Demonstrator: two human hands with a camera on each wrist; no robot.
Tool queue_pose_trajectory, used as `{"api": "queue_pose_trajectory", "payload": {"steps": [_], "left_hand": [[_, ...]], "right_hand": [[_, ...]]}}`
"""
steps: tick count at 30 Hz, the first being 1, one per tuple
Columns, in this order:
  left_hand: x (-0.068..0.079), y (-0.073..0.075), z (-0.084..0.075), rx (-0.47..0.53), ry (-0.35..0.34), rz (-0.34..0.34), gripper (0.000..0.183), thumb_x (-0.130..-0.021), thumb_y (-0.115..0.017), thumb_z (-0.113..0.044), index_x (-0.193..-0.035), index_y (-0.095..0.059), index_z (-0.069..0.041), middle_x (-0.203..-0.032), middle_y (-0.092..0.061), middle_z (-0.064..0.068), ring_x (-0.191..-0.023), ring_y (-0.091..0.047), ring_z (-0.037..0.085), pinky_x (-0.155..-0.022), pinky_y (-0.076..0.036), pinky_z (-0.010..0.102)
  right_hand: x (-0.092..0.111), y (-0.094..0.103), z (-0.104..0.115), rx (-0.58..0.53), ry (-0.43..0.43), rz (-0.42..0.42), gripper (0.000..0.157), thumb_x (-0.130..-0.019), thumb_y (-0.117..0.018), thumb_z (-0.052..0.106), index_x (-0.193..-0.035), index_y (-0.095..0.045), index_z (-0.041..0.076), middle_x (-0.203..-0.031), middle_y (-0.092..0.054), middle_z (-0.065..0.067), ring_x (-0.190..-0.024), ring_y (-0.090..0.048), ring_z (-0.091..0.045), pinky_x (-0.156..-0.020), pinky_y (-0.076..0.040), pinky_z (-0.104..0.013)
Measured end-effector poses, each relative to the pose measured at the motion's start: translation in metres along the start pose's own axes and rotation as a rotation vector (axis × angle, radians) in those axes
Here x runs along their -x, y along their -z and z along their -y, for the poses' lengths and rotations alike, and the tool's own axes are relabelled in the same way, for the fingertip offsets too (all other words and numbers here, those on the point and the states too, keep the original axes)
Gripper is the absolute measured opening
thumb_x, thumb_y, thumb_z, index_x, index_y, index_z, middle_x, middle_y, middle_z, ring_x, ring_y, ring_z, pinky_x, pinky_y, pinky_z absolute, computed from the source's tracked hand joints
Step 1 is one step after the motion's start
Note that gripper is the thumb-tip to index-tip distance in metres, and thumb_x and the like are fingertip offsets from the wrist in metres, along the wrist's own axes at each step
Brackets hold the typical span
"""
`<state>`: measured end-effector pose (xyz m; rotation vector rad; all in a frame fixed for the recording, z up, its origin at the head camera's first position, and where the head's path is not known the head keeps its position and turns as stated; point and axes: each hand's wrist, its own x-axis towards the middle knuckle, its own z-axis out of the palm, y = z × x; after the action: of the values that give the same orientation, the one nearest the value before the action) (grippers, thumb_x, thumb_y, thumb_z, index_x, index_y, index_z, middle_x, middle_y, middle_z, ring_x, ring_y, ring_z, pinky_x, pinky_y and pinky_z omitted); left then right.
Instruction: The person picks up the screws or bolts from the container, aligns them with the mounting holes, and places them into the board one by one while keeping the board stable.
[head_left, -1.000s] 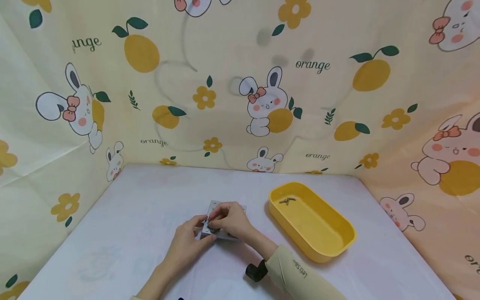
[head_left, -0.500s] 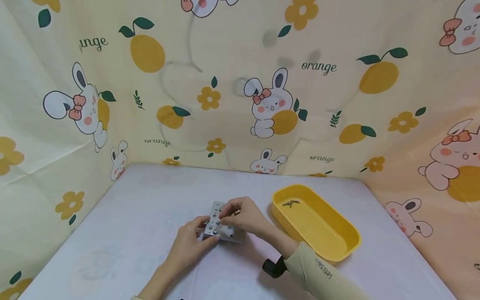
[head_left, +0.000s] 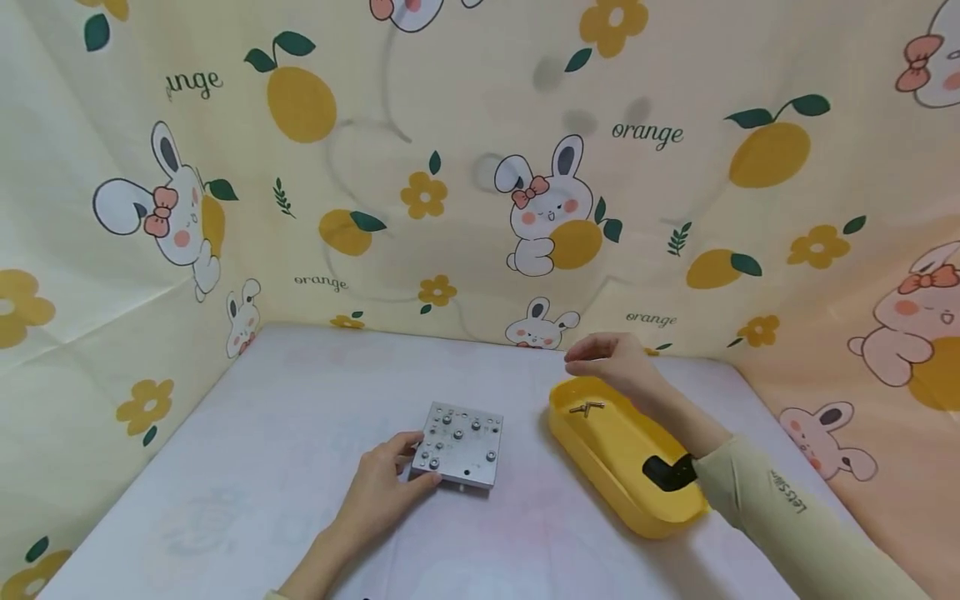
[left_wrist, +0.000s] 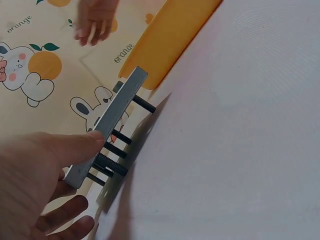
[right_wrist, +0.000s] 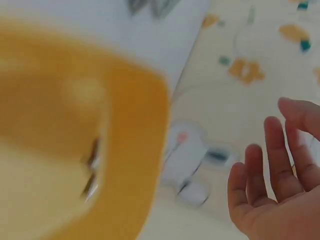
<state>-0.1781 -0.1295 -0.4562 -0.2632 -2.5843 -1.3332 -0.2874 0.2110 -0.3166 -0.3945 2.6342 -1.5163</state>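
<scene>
A square metal plate (head_left: 474, 446) lies near the middle of the table, several socket-head screws set in its top and a few holes bare. My left hand (head_left: 378, 483) grips its left corner between thumb and fingers. Edge-on in the left wrist view, threaded shanks (left_wrist: 114, 164) poke out of the plate's underside. My right hand (head_left: 618, 360) hovers over the far end of a yellow tray (head_left: 611, 454), fingers loosely bent and holding nothing. A few small loose screws (head_left: 587, 408) lie in the tray's far end.
White cloth covers the table (head_left: 300, 433). Printed fabric walls (head_left: 465, 183) with rabbits and oranges stand behind it and at both sides. The tray occupies the right part of the table, with my right forearm crossing above it.
My right hand has left the plate and moved right and up to over the tray, uncovering the plate's top. The left hand still holds the plate's corner.
</scene>
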Motion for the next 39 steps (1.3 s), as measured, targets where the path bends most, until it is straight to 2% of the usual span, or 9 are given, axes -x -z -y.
{"api": "queue_pose_trajectory", "payload": {"steps": [4, 6, 8, 12, 17, 22, 27, 33, 39], "left_hand": [[0.0, 0.0, 0.0, -0.01, 0.008, -0.006, 0.06, -0.078, -0.085, -0.028, -0.129, -0.06, -0.007, -0.111, -0.068, 0.005, -0.098, -0.065, 0.02, -0.086, -0.053, 0.042], [0.0, -0.001, -0.001, -0.008, 0.011, -0.007, 0.061, -0.078, -0.085, -0.028, -0.129, -0.06, -0.007, -0.11, -0.068, 0.005, -0.099, -0.065, 0.02, -0.086, -0.054, 0.041], [0.0, -0.001, -0.001, -0.005, 0.009, -0.007, 0.06, -0.078, -0.085, -0.028, -0.129, -0.06, -0.007, -0.11, -0.068, 0.005, -0.099, -0.064, 0.02, -0.087, -0.053, 0.042], [-0.001, 0.0, -0.001, -0.004, 0.004, -0.011, 0.06, -0.078, -0.085, -0.029, -0.128, -0.061, -0.007, -0.11, -0.068, 0.005, -0.098, -0.064, 0.019, -0.086, -0.054, 0.042], [-0.001, 0.0, 0.0, 0.005, -0.005, -0.004, 0.059, -0.079, -0.085, -0.029, -0.128, -0.061, -0.007, -0.111, -0.068, 0.005, -0.098, -0.065, 0.019, -0.086, -0.054, 0.042], [-0.001, -0.001, 0.001, -0.001, -0.009, -0.007, 0.059, -0.079, -0.085, -0.028, -0.128, -0.061, -0.007, -0.109, -0.068, 0.004, -0.097, -0.064, 0.018, -0.086, -0.054, 0.041], [-0.001, -0.002, 0.0, -0.007, -0.015, -0.001, 0.059, -0.079, -0.084, -0.028, -0.128, -0.06, -0.006, -0.108, -0.068, 0.004, -0.097, -0.064, 0.018, -0.086, -0.054, 0.04], [-0.001, -0.001, -0.002, -0.015, -0.008, -0.005, 0.059, -0.078, -0.084, -0.027, -0.128, -0.06, -0.006, -0.108, -0.069, 0.004, -0.096, -0.064, 0.018, -0.085, -0.054, 0.041], [-0.001, -0.001, -0.001, -0.001, -0.013, -0.002, 0.059, -0.079, -0.084, -0.026, -0.128, -0.06, -0.006, -0.108, -0.069, 0.005, -0.095, -0.065, 0.017, -0.086, -0.053, 0.042]], "right_hand": [[-0.002, 0.023, -0.027, -0.006, -0.08, -0.046, 0.028, -0.087, -0.078, 0.021, -0.106, -0.071, 0.001, -0.101, -0.071, -0.008, -0.094, -0.06, -0.026, -0.085, -0.048, -0.03], [0.0, 0.03, -0.036, 0.006, -0.114, -0.041, 0.03, -0.088, -0.077, 0.021, -0.108, -0.07, 0.0, -0.1, -0.072, -0.007, -0.094, -0.059, -0.025, -0.084, -0.048, -0.03], [0.002, 0.034, -0.044, 0.004, -0.137, -0.026, 0.031, -0.087, -0.077, 0.02, -0.109, -0.07, -0.001, -0.1, -0.072, -0.006, -0.093, -0.062, -0.023, -0.081, -0.05, -0.03], [0.002, 0.039, -0.056, -0.039, -0.128, 0.039, 0.032, -0.088, -0.075, 0.013, -0.112, -0.067, -0.007, -0.104, -0.072, -0.013, -0.091, -0.067, -0.02, -0.074, -0.053, -0.029], [-0.003, 0.036, -0.071, -0.076, -0.158, 0.105, 0.031, -0.088, -0.075, 0.007, -0.112, -0.066, -0.01, -0.108, -0.069, -0.021, -0.089, -0.068, -0.025, -0.075, -0.056, -0.035], [-0.007, 0.027, -0.085, -0.061, -0.165, 0.132, 0.028, -0.087, -0.073, 0.002, -0.111, -0.066, -0.011, -0.106, -0.069, -0.024, -0.093, -0.066, -0.034, -0.079, -0.056, -0.042], [-0.012, 0.022, -0.095, -0.052, -0.156, 0.128, 0.027, -0.086, -0.074, 0.0, -0.108, -0.066, -0.012, -0.1, -0.07, -0.022, -0.088, -0.067, -0.032, -0.074, -0.057, -0.04], [-0.019, 0.021, -0.107, -0.04, -0.146, 0.133, 0.025, -0.084, -0.075, -0.002, -0.106, -0.066, -0.013, -0.094, -0.071, -0.02, -0.081, -0.068, -0.03, -0.074, -0.057, -0.043], [-0.024, 0.017, -0.118, -0.034, -0.088, 0.18, 0.025, -0.082, -0.074, -0.007, -0.104, -0.066, -0.015, -0.096, -0.07, -0.024, -0.077, -0.07, -0.026, -0.07, -0.058, -0.04]]}}
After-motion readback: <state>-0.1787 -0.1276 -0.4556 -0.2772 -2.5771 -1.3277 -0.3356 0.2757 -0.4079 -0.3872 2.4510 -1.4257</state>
